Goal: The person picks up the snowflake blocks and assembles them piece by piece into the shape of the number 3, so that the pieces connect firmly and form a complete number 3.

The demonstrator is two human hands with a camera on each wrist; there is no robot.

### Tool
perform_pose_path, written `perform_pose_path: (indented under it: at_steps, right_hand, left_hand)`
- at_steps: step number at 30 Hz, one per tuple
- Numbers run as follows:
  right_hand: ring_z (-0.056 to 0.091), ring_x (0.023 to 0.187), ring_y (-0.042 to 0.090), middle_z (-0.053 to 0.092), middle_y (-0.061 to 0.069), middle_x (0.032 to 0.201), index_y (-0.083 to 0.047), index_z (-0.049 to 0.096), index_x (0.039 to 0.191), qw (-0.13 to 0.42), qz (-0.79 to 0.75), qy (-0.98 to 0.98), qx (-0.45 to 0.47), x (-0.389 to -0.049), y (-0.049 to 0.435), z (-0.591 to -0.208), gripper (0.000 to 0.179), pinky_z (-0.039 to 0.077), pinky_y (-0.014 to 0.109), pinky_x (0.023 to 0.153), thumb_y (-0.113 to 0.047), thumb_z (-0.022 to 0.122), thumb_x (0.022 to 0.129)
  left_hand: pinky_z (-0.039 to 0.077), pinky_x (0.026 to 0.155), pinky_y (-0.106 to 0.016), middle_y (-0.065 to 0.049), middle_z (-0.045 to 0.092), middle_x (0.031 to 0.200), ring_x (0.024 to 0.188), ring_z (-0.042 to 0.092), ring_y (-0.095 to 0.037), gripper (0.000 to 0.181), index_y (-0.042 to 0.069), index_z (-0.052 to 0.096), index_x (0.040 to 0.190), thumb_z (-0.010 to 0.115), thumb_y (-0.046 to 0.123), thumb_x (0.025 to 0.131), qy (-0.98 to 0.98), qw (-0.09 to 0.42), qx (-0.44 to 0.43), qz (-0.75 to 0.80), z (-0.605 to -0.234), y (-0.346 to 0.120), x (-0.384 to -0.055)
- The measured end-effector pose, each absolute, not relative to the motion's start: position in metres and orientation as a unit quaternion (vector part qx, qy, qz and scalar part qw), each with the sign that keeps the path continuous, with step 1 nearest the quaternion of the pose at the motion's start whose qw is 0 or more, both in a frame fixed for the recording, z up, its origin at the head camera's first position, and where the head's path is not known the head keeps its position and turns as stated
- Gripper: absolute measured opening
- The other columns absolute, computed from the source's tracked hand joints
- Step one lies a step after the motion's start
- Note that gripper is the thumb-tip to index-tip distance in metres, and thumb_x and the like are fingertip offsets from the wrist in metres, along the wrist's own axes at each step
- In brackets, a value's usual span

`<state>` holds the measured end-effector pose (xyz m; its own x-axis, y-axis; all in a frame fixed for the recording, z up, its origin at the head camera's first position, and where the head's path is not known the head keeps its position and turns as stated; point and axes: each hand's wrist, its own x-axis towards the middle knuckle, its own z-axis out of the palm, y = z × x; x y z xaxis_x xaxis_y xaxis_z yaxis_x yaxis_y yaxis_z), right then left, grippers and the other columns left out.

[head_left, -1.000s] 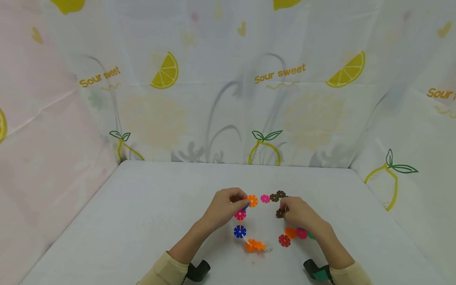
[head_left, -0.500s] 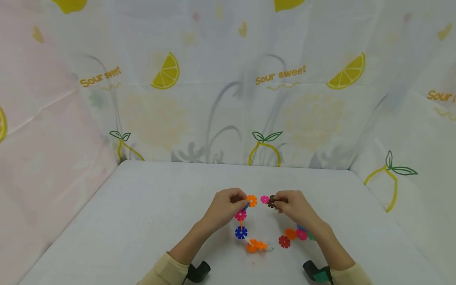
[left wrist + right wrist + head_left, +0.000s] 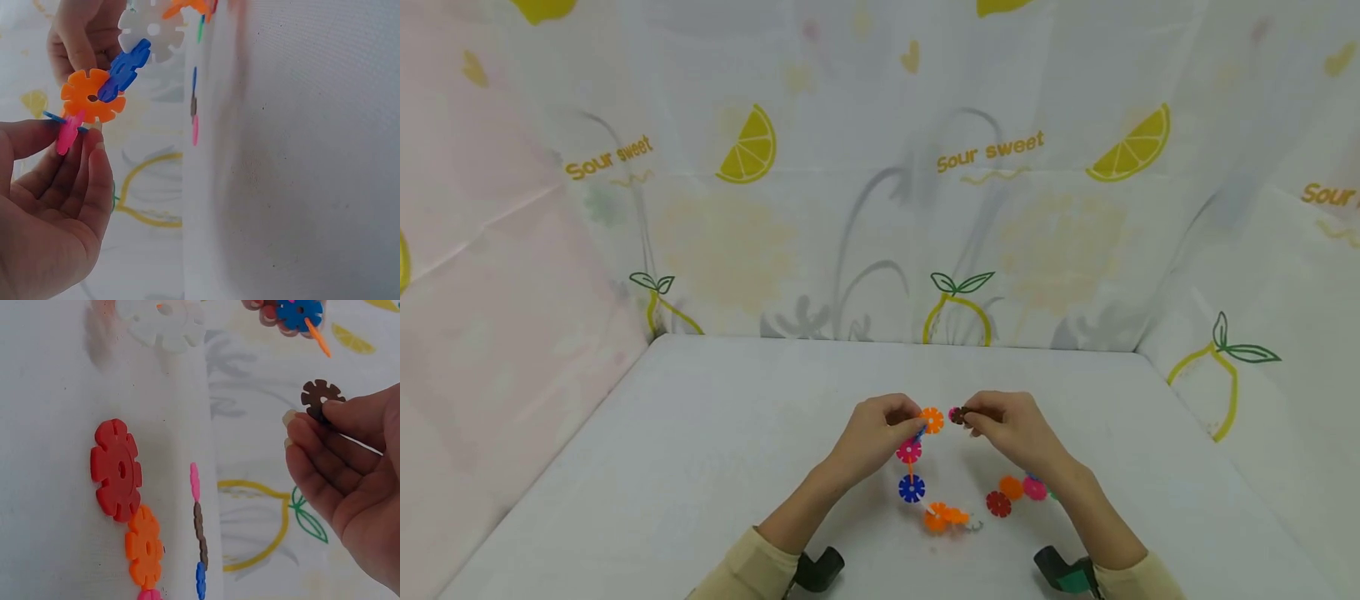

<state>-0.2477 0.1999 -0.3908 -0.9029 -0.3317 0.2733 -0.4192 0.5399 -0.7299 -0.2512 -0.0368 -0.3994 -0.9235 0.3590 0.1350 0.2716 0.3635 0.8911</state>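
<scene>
White tabletop (image 3: 737,417), lower frame: left hand (image 3: 870,435) pinches a blue notched plastic disc (image 3: 294,319), right hand (image 3: 1018,427) a brown notched plastic disc (image 3: 314,397)

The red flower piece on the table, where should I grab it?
I'd pinch the notched rim of the red flower piece, coming from the near left: it looks flat on the table, and the orange piece crowds its far-right edge.
</scene>
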Motion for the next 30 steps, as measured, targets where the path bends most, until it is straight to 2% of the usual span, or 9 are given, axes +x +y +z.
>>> perform_pose_path:
  at_steps: [5, 8, 16, 24, 30]
  right_hand:
    - [0.068, 0.073, 0.007, 0.076, 0.003, 0.09, -0.01, 0.074, 0.098, 0.066, 0.428, -0.869, 0.238, -0.2454, 0.1961, -0.3864, 0.011, 0.058, 0.023, 0.074, -0.005, 0.065, 0.094]
    - [0.068, 0.073, 0.004, 0.076, 0.002, 0.09, -0.01, 0.075, 0.098, 0.077, 0.431, -0.863, 0.251, -0.2454, 0.1951, -0.3865, 0.011, 0.058, 0.022, 0.074, -0.004, 0.066, 0.093]
    - [0.073, 0.079, 0.011, 0.077, 0.006, 0.095, -0.008, 0.075, 0.099, 0.077, 0.462, -0.838, 0.279, -0.2453, 0.195, -0.3876, 0.014, 0.059, 0.023, 0.077, -0.001, 0.065, 0.093]
    - [0.072, 0.079, 0.006, 0.077, 0.002, 0.094, -0.011, 0.076, 0.098, 0.084, 0.459, -0.839, 0.281, -0.2437, 0.1927, -0.3876, 0.016, 0.059, 0.022, 0.078, -0.001, 0.066, 0.092]
    - [0.074, 0.079, 0.016, 0.077, 0.004, 0.091, -0.008, 0.076, 0.097, 0.114, 0.451, -0.836, 0.29, -0.2425, 0.1912, -0.3873, 0.014, 0.059, 0.022, 0.077, 0.001, 0.068, 0.09]
  left_hand:
    - [0.053, 0.071, -0.028, 0.003, 0.07, 0.087, 0.079, 0.062, -0.013, 0.01, 0.018, 0.07, 0.095, 0.063, 0.025, 0.096, 0.824, 0.039, 0.191, 0.532, -0.3994, -0.0362, -0.2514]
    - [0.054, 0.07, -0.028, 0.003, 0.071, 0.087, 0.078, 0.062, -0.013, 0.011, 0.018, 0.07, 0.095, 0.063, 0.026, 0.096, 0.824, 0.037, 0.189, 0.533, -0.3998, -0.0358, -0.2521]
    - [0.054, 0.071, -0.027, 0.003, 0.07, 0.086, 0.078, 0.062, -0.012, 0.011, 0.018, 0.07, 0.094, 0.063, 0.026, 0.097, 0.824, 0.035, 0.192, 0.531, -0.3997, -0.0356, -0.253]
    - [0.054, 0.071, -0.027, 0.003, 0.071, 0.086, 0.078, 0.063, -0.012, 0.011, 0.017, 0.07, 0.094, 0.063, 0.026, 0.097, 0.818, 0.041, 0.198, 0.538, -0.3973, -0.0358, -0.2513]
    - [0.054, 0.072, -0.026, 0.002, 0.071, 0.087, 0.078, 0.062, -0.012, 0.012, 0.016, 0.071, 0.095, 0.063, 0.026, 0.097, 0.814, 0.043, 0.197, 0.545, -0.3967, -0.0356, -0.2516]
